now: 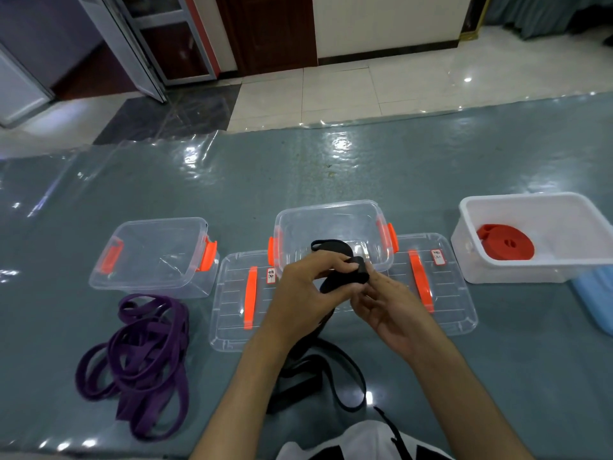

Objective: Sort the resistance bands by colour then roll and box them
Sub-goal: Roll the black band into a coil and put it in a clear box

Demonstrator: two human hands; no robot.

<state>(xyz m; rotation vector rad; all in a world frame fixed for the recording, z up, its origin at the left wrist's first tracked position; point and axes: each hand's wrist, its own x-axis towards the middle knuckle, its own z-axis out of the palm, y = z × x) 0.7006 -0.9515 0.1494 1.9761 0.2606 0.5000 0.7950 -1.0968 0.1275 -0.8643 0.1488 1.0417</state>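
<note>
A grey-blue desk (431, 161) filled the frame. Purple bands (139, 356) lay lower left; red rolls (506, 244) sat in the white box (564, 260) at right. At centre, both hands (308, 287) (394, 307) pinched the partly rolled black band (348, 277).

Before you is a grey-blue table (331, 167) under a shiny clear plastic sheet. On it stand two clear plastic boxes with orange latches, one at the left (156, 257) and one in the middle (331, 224). Two clear flat lids with orange handles (242, 300) (438, 287) lie beside the middle box. A white plastic tub (537, 240) stands at the right. A heap of purple flat rubber bands (142, 356) lies near the left, and loose black bands (318, 376) lie near you.
</note>
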